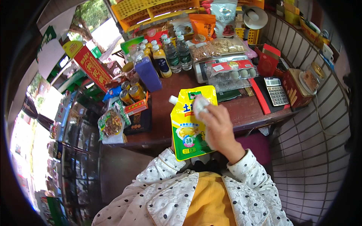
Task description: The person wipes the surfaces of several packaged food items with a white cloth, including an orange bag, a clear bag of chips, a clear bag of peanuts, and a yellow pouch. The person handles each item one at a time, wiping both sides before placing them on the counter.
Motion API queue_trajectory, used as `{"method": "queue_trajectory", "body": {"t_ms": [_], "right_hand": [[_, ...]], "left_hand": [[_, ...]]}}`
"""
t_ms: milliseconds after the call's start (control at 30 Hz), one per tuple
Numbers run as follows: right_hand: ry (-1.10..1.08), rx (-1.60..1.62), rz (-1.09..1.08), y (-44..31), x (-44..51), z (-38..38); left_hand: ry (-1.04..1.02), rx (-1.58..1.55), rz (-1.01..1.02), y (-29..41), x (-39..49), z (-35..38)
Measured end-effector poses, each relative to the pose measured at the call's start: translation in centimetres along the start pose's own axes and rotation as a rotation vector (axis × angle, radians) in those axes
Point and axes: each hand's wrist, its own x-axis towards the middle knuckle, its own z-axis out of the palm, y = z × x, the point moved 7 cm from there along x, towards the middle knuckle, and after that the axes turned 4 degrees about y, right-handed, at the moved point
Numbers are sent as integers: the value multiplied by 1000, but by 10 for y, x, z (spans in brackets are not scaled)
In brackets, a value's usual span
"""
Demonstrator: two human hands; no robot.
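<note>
A yellow and green spouted pouch [189, 141] with a white cap [173, 99] stands nearly upright in front of my body, its printed face towards me. My left hand [172, 147] is almost wholly behind the pouch and supports it; only a sliver shows at its left edge. Crumpled in the fingers of my right hand [219, 127] is a white cloth or tissue [201, 105]. That wad lies over the upper part of the pouch's front, and the hand is slightly blurred.
Beyond the pouch is a dark red wooden desk [175, 82]. It carries drink bottles [171, 55], cans [137, 92], plastic egg cartons [233, 74] and a calculator [276, 91]. A bag of dried food [111, 123] lies at the left corner. A tiled wall [308, 158] bounds the right.
</note>
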Motion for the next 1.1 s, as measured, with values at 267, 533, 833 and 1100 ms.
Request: {"method": "queue_trajectory", "body": {"t_ms": [267, 533, 833, 1100], "right_hand": [[-91, 156, 69, -30, 3, 25], [-324, 332, -62, -88, 8, 68], [-53, 350, 222, -47, 36, 46], [96, 875, 1204, 34, -25, 69]], "left_hand": [[-60, -364, -107, 14, -2, -54], [-303, -599, 26, 33, -25, -38], [-116, -378, 67, 57, -40, -38], [-97, -381, 21, 45, -48, -39]]}}
